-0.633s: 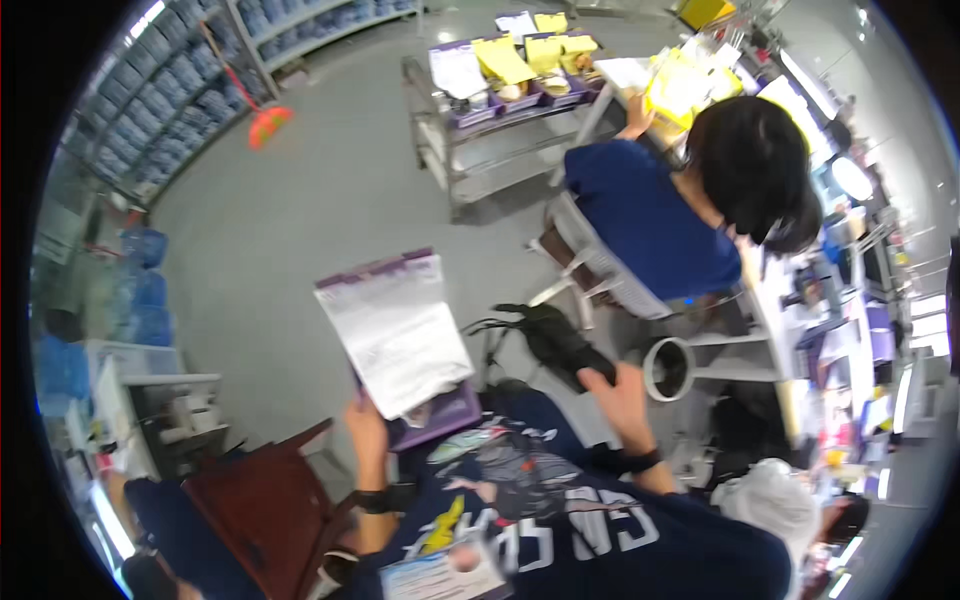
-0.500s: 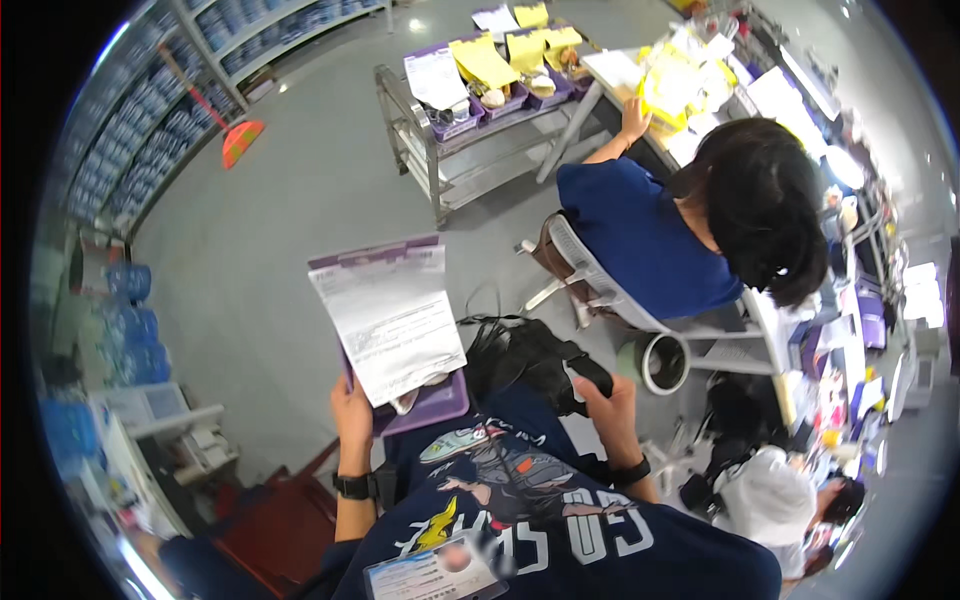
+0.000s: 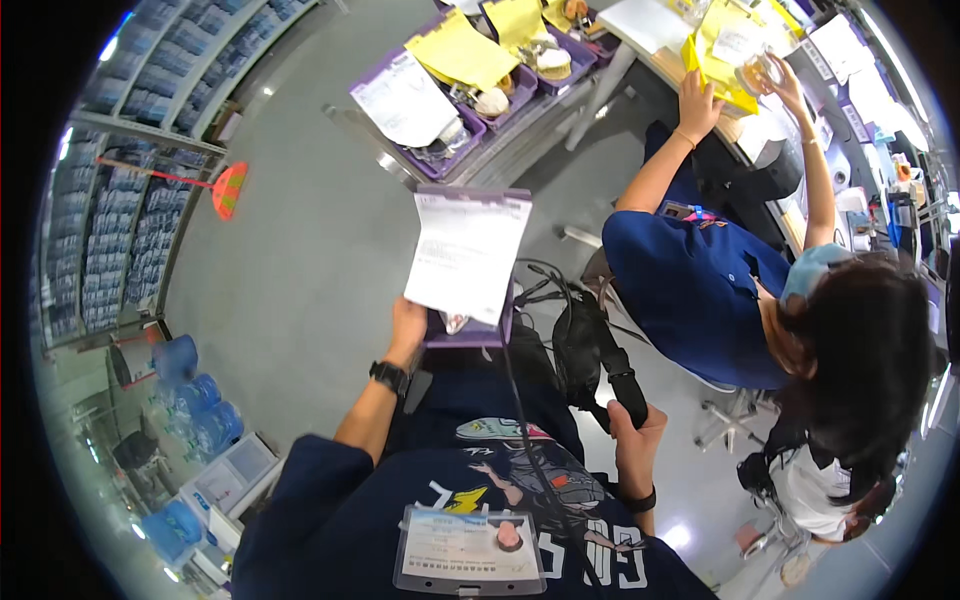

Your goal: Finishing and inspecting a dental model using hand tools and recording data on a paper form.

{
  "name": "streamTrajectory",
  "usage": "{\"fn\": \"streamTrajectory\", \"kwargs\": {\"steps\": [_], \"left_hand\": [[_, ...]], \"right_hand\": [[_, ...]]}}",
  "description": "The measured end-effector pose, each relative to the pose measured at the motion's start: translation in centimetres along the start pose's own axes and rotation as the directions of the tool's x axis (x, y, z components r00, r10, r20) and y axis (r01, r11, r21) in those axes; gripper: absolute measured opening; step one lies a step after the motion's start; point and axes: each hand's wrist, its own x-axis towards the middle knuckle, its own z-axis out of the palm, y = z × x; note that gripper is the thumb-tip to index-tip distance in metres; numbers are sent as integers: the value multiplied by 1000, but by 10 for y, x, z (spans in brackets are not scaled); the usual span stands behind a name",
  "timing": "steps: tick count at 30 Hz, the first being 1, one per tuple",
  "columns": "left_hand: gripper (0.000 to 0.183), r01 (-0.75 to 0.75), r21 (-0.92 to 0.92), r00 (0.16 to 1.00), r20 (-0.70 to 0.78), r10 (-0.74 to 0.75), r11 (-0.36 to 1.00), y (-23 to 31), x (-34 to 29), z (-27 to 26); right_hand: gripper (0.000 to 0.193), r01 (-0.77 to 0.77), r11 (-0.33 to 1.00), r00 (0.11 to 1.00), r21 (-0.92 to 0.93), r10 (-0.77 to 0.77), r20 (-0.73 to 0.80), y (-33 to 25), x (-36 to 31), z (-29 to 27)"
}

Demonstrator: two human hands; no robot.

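My left hand (image 3: 407, 328) grips the left edge of a shallow purple tray (image 3: 470, 336), held out in front of me. A white printed sheet (image 3: 468, 250) lies over the tray and hides most of what is inside; a small pale item (image 3: 455, 323) peeks out under its near edge. My right hand (image 3: 638, 446) is closed at the end of a wide black strap (image 3: 625, 385), its fingers partly hidden. The strap belongs to a black bag (image 3: 575, 345) with cords, hanging right of the tray.
A metal cart (image 3: 395, 160) ahead carries several purple trays (image 3: 445, 160) with yellow and white papers. To the right, a co-worker in blue (image 3: 690, 290) handles a yellow tray (image 3: 735, 95) at a bench. Water jugs (image 3: 205, 405), a broom (image 3: 228, 190) and stocked shelves (image 3: 120, 230) stand left.
The cart now appears closer, and the tray in my left hand sits further right in view. My right hand is lower, at the black strap. The co-worker now has both hands at the bench.
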Motion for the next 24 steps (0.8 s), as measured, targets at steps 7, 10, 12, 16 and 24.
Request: {"fn": "streamTrajectory", "kwargs": {"steps": [7, 10, 12, 16, 24], "left_hand": [[28, 26, -26, 986, 163, -21, 999, -40, 114, 56], [30, -22, 75, 968, 252, 2, 997, -75, 160, 63], [34, -158, -42, 923, 348, 163, 986, -73, 177, 73], [37, -10, 158, 884, 464, -66, 987, -79, 200, 55], [32, 114, 54, 902, 413, -126, 992, -132, 197, 130]], "right_hand": [[38, -124, 973, 988, -196, 103, -118, -19, 17, 32], [35, -237, 957, 955, -167, 197, -222, -15, 11, 34], [31, -291, 934, 933, -209, 228, -279, -8, 3, 33], [30, -340, 924, 903, -177, 268, -335, -19, -2, 48], [34, -214, 932, 977, -292, 197, -86, 32, -21, 44]]}}
